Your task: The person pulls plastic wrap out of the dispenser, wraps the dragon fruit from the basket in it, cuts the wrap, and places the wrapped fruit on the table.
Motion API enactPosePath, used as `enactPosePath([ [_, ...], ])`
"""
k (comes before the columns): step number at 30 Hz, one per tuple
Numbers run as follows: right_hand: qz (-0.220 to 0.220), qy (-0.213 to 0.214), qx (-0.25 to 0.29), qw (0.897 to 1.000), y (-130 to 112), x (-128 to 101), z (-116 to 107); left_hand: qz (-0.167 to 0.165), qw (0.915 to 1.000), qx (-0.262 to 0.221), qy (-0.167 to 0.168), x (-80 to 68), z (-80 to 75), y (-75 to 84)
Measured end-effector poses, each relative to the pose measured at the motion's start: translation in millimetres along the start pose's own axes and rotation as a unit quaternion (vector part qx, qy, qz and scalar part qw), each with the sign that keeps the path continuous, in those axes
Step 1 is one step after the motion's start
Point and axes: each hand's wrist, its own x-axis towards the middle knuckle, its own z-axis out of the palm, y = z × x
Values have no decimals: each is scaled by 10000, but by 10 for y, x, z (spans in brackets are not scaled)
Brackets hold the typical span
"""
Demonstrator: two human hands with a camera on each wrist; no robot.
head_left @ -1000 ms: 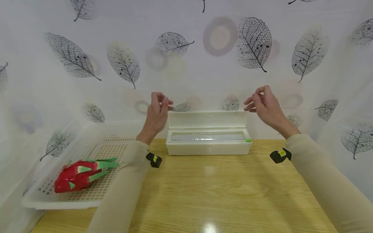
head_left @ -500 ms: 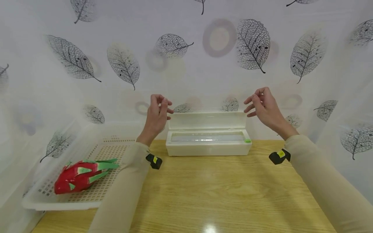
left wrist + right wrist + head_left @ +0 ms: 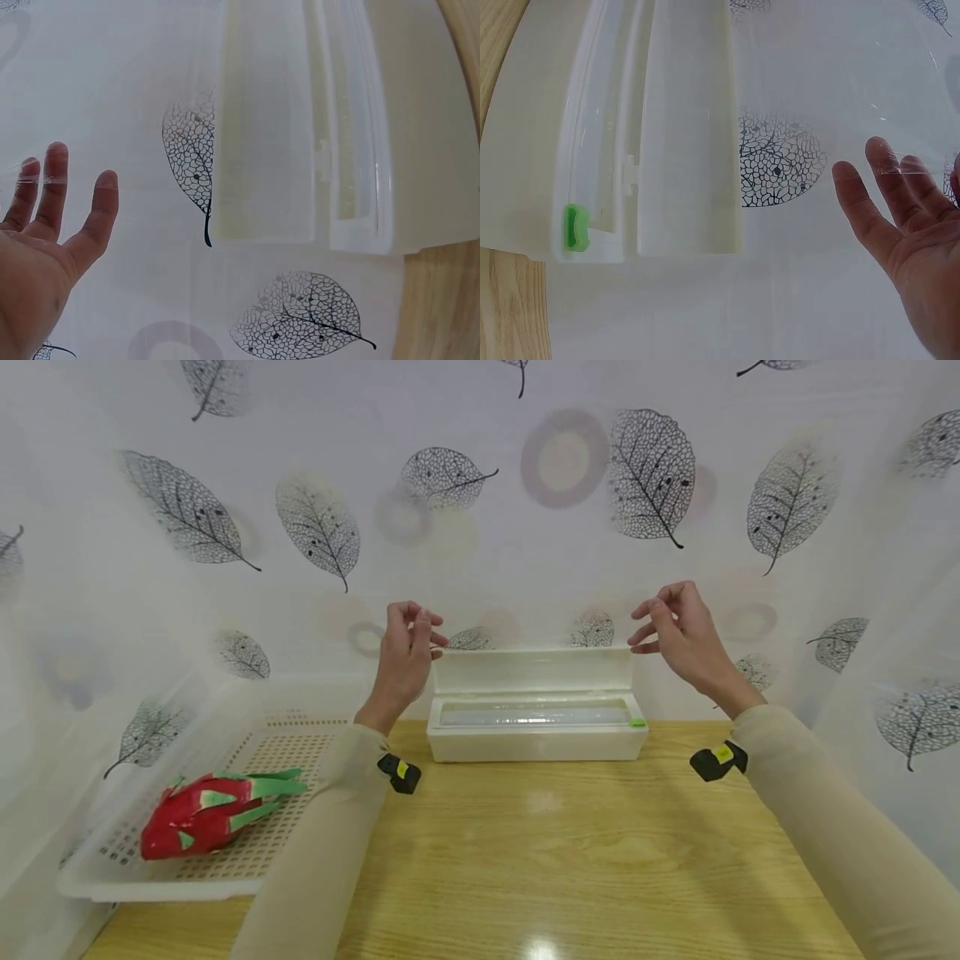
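A white cling-film dispenser box (image 3: 536,727) stood open at the back of a wooden table (image 3: 570,860), its lid tipped up against the leaf-printed backdrop, as a person raised both hands above its two ends. A clear sheet of film (image 3: 900,169) appeared stretched between them, though in the head view it was all but invisible against the pale wall; only glints across the fingertips in the wrist views gave it away. The left hand (image 3: 405,656) seemed to pinch the film's corner between thumb and fingers, and the right hand (image 3: 675,631) looked to do the same at the other end, yet the contact itself was too faint to confirm. Such film would likely be feather-light, limp, clingy and easily torn or creased, best taken at its corners and kept taut. The roll inside the box showed only as a dull gleam, and a small green slider (image 3: 577,228) marked its right end. A dragon fruit (image 3: 213,810) lay in a perforated white tray (image 3: 150,881) at left.
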Motion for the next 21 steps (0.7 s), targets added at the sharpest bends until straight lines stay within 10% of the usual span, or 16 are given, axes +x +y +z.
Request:
enactPosePath([
  [21,-60,120,-22,9999,-46,51,-3,-37,9999,93,18,50,-32,93],
])
